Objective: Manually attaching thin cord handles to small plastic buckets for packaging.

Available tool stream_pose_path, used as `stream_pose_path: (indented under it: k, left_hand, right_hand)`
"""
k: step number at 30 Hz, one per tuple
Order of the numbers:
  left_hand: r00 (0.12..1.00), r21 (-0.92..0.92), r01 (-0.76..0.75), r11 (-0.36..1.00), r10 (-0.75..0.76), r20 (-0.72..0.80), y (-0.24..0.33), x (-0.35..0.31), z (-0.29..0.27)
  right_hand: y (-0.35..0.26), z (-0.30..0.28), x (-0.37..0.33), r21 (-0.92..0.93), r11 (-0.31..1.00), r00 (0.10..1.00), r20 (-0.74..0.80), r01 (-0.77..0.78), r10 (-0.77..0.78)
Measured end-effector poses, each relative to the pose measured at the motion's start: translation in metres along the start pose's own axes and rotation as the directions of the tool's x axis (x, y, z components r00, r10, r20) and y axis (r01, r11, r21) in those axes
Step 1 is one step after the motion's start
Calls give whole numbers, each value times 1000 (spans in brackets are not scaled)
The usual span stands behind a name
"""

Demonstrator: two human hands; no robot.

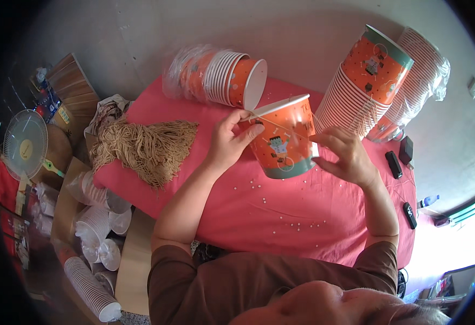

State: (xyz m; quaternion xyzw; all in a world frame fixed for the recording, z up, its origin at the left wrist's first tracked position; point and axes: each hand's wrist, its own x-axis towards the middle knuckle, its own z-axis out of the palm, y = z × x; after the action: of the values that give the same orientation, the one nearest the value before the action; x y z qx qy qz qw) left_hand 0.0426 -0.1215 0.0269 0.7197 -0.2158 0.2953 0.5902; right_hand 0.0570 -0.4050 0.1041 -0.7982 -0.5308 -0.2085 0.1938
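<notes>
An orange paper bucket with a green band and cartoon figures is tilted in front of me, above the pink bedspread. My left hand pinches its rim at the left, thumb on the outside. A thin tan cord slants across the bucket's front from my left fingertips toward my right hand. My right hand is curled against the bucket's right side, thumb and fingers bent around the edge by a small white patch. Whether the cord's end lies in those fingers is hidden.
A bundle of tan cords lies at the left of the pink bedspread, which has several tiny white pellets. Stacked orange buckets stand back right; another stack lies at the back. White cups and a fan are left.
</notes>
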Motion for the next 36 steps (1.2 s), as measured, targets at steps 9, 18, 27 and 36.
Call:
stream_pose_path:
  k: [9,18,27,36]
  left_hand:
    - [958,-348,254,902,-284,-36,-6,7,-9]
    - [960,-508,262,821,-276,48,-1,9,-7]
    - [959,-490,278,826,-270,88,-16,5,-9]
    - [966,-509,251,823,-248,75,-2,5,-3]
  right_hand:
    - [-29,0,-2,-161,981,991,91,112,-98]
    - [-20,-18,3,-29,999,999,42,31,-30]
    - [-6,-46,13,274,960,995,85,-66,44]
    - [-6,-21,-5,129,992,993,116,-12,-3]
